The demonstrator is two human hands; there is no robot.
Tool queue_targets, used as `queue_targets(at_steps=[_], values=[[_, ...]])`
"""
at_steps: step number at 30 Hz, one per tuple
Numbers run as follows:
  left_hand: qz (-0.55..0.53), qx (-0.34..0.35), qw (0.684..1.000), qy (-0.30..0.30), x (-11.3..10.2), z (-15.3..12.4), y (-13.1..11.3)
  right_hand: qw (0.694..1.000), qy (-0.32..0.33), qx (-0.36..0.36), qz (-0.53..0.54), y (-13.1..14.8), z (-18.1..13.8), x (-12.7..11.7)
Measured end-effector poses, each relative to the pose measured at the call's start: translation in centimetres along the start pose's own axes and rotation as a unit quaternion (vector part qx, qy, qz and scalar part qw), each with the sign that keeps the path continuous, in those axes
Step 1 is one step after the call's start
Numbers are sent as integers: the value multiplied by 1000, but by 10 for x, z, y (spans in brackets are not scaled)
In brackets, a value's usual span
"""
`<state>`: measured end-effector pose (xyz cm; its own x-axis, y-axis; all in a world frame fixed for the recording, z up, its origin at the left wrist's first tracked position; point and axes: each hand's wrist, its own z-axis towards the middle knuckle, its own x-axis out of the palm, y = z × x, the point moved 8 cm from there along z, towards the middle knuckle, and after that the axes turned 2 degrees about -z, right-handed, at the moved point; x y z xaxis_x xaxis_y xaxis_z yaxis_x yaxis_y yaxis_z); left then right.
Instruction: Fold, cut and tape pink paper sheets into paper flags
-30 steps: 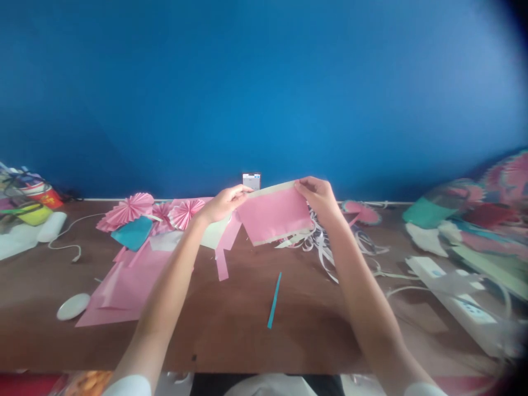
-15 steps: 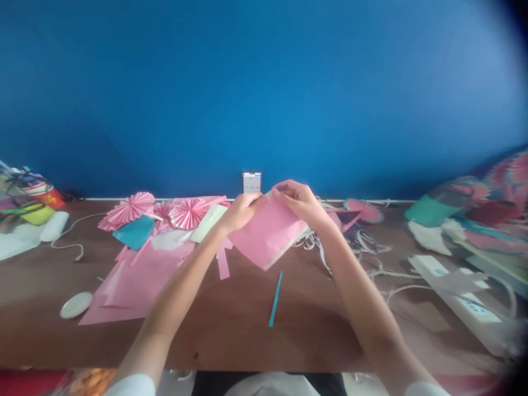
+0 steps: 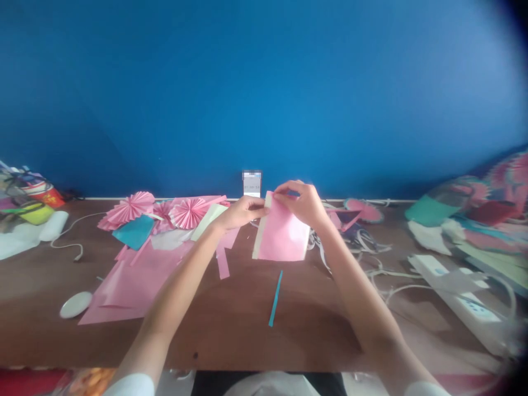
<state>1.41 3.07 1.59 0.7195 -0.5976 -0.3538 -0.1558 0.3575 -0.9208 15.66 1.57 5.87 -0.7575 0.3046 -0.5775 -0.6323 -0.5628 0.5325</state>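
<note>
Pink paper hangs lengthwise downward. Left hand and right hand pinch it near its upper left corner.

Around one teal strip, we count one left hand, one right hand, one pink sheet and one phone beyond it; one white disc and at least three pleated pink fans to its left; one power strip to its right.

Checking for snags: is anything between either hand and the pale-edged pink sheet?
Nothing visible: the left hand holds the pink sheet by its upper left edge, the right hand by its top. The blue strip lies apart.
</note>
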Motion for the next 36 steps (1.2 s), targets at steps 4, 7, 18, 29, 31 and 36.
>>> queue_targets(at_steps=[4,7,18,29,31,36], values=[[-59,-1,997,-48,-2,1,2,990,-82,-40,-103,13,-1,-11],[-68,3,994,-83,-11,0,1,991,-98,-35,-79,10,-1,-20],[56,3,982,-178,-87,-22,-4,926,258,99,-257,-88,-18,46],[-2,17,977,-212,-98,-25,-2,904,280,146,-288,-140,-36,88],[-13,12,977,-213,-101,-27,-1,901,275,153,-297,-143,-39,91],[-5,5,971,-238,-113,-33,3,902,260,146,-311,-138,-39,88]])
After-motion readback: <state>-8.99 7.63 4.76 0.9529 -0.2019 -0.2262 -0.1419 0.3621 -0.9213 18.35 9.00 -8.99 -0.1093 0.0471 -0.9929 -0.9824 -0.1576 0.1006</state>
